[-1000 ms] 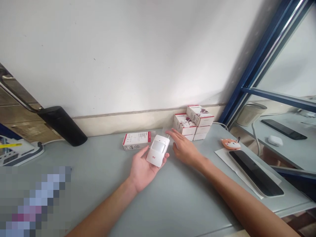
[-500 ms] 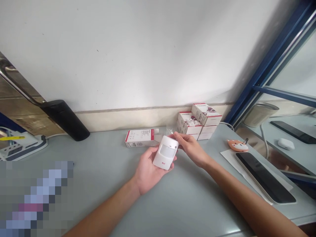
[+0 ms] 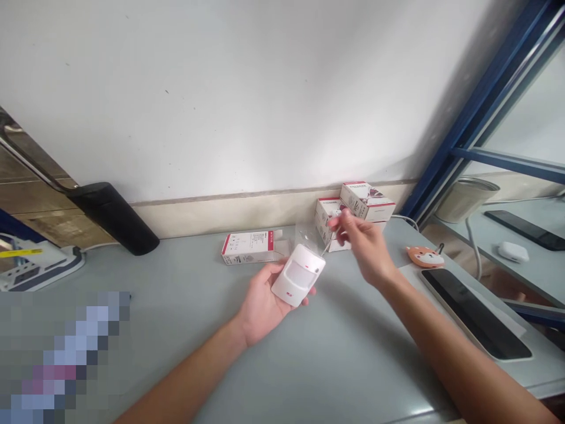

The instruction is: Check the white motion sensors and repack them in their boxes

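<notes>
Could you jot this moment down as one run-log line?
left hand: holds white device | right hand: raised in front of stacked boxes, grip contents unclear | lone box: on table beyond device

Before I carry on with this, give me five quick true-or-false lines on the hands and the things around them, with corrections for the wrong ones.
1. The left hand is holding the white device. True.
2. The right hand is gripping the phone. False: it is raised in front of the stacked boxes, clear of the phone.
3. The phone lies partly over white paper. True.
4. The black cylinder is on the right side of the picture. False: it is on the left side, near the wall.
5. One box lies apart from the stacked boxes, to their left. True.
</notes>
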The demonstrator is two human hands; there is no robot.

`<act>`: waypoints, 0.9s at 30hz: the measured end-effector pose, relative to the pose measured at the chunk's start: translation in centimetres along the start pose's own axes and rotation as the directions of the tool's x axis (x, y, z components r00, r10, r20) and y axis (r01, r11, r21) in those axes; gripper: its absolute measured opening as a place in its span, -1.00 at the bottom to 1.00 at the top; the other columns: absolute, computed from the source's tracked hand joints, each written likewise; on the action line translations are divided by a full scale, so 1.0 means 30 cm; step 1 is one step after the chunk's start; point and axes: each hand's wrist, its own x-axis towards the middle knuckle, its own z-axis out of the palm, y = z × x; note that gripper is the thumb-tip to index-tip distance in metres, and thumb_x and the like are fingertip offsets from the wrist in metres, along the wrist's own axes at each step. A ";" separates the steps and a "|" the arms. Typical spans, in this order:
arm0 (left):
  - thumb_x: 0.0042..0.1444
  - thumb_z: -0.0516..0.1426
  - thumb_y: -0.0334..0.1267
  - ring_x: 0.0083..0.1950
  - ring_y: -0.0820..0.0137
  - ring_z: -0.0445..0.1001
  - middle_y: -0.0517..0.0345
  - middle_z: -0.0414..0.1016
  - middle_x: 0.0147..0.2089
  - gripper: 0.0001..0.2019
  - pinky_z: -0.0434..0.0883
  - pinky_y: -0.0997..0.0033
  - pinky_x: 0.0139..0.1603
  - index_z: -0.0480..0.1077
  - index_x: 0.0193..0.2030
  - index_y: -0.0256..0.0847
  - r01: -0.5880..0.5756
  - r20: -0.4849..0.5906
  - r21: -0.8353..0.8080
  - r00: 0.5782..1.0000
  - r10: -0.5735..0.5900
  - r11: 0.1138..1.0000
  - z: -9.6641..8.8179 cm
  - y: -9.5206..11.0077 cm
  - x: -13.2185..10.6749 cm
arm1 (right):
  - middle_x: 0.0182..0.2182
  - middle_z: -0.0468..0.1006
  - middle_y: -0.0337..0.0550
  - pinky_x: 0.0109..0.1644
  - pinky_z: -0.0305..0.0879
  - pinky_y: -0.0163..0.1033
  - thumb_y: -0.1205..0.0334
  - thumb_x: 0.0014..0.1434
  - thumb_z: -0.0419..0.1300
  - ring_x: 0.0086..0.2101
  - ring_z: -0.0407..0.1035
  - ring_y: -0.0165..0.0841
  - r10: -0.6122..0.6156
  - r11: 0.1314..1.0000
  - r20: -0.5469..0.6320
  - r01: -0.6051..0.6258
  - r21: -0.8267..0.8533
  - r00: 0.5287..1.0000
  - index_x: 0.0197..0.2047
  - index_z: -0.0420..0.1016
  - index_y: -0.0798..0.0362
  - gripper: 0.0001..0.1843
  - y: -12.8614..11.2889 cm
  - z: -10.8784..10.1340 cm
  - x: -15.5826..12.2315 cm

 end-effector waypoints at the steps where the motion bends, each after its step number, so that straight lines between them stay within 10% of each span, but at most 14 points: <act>1: 0.31 0.13 -0.18 -0.13 0.08 0.64 -0.29 0.58 0.15 -0.60 0.44 0.17 -0.17 0.42 0.22 -0.32 0.016 0.027 0.025 1.000 -0.016 1.000 -0.005 -0.001 0.003 | -0.39 0.53 -0.17 -0.37 0.23 -0.26 -0.38 0.32 0.20 -0.46 0.26 -0.42 -0.042 0.998 -0.081 0.045 0.032 0.996 -0.29 0.65 0.01 -0.40 -0.005 -0.027 0.018; 10: 0.37 0.07 -0.07 -0.25 0.15 0.65 -0.29 0.63 0.06 -0.60 0.43 0.25 -0.26 0.36 0.21 -0.26 0.147 0.209 0.202 0.960 -0.189 0.968 -0.044 0.019 0.019 | -0.47 0.32 -0.30 -0.51 0.09 -0.27 -0.35 0.27 0.30 -0.55 0.08 -0.49 -0.177 0.941 -0.332 0.258 0.217 0.926 -0.39 0.43 -0.02 -0.44 -0.059 -0.203 0.105; 20: 0.36 0.17 -0.01 0.00 -0.10 0.71 -0.18 0.63 0.12 -0.73 0.42 0.02 0.09 0.39 -0.03 -0.16 0.152 0.233 0.211 0.952 -0.200 0.966 -0.048 0.018 0.015 | -0.44 0.23 -0.31 -0.54 0.08 -0.27 -0.34 0.25 0.32 -0.54 0.07 -0.46 -0.133 0.960 -0.235 0.184 0.212 0.963 -0.21 0.53 -0.07 -0.52 -0.023 -0.207 0.123; 27: 0.36 0.16 -0.03 -0.04 -0.09 0.69 -0.23 0.62 0.12 -0.58 0.47 -0.01 0.05 0.45 0.18 -0.30 0.123 0.199 0.171 0.967 -0.156 0.978 -0.043 0.013 0.025 | -0.38 0.33 -0.28 -0.46 0.17 -0.27 -0.35 0.30 0.26 -0.48 0.18 -0.44 -0.138 0.957 -0.212 0.185 0.223 0.968 -0.08 0.53 -0.10 -0.52 -0.030 -0.130 0.083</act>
